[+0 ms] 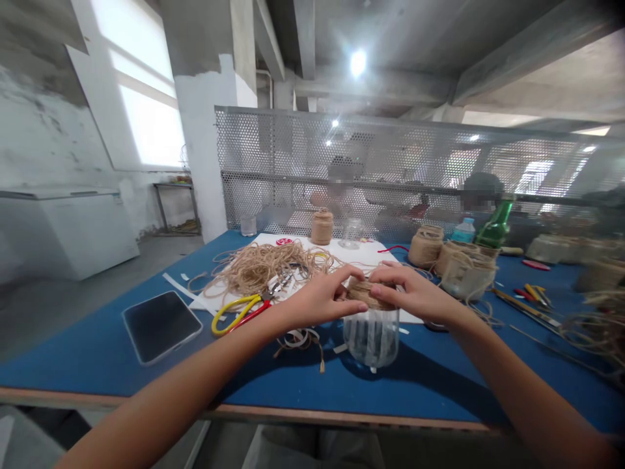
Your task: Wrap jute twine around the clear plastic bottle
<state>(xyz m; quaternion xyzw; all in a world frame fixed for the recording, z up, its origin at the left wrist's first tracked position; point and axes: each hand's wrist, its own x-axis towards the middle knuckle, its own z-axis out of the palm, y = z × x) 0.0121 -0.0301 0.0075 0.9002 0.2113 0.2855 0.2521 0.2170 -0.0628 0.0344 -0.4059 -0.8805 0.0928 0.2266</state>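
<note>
Left of the twine-wrapped jar [368, 329], yellow-handled cutters [241, 314] lie.

Clear plastic jar [370, 339] — jute twine [366, 293] wrapping its top

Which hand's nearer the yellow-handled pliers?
Left. The left hand is just right of the yellow-handled pliers. The right hand is farther right, on the other side of the clear plastic jar that both hands hold.

Bare hands [317, 299] and forearms [166, 384], grey trousers [312, 449]
</note>
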